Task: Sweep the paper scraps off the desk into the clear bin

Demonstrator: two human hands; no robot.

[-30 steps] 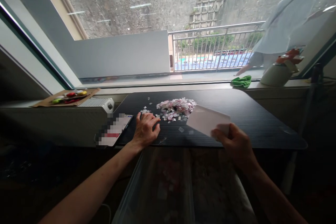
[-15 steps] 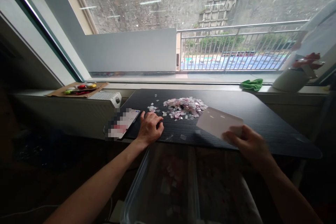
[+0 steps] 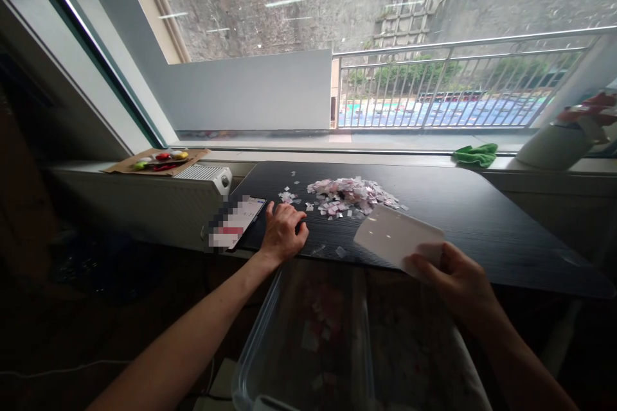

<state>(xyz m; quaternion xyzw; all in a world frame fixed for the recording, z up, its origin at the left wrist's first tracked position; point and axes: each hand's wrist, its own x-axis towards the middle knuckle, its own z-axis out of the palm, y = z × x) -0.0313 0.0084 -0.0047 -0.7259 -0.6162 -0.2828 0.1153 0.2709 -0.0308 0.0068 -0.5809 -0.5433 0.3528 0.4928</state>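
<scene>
My right hand (image 3: 450, 273) grips a thin whitish flat card (image 3: 398, 234) by its right end, tilted over the near part of the black table (image 3: 448, 205). The card's far edge is by the right side of a pile of small white and pinkish square pieces (image 3: 349, 192). My left hand (image 3: 284, 231) rests at the table's near left, fingers loosely bent and apart, with nothing seen in it. It lies just right of a phone (image 3: 238, 225) with a partly blurred screen. A few loose pieces (image 3: 288, 196) lie beyond its fingertips.
Below the table's near edge stands a clear plastic bin (image 3: 258, 327) with some pieces inside. A radiator (image 3: 159, 205) is at the left, with cardboard (image 3: 120, 167) and colourful items on top. A green cloth (image 3: 476, 155) and a pale container (image 3: 549, 144) stand along the window sill.
The view has turned a little to the left. My right hand has drawn the card slightly nearer, and several pieces now show beyond its far edge. My left hand stays much the same.
</scene>
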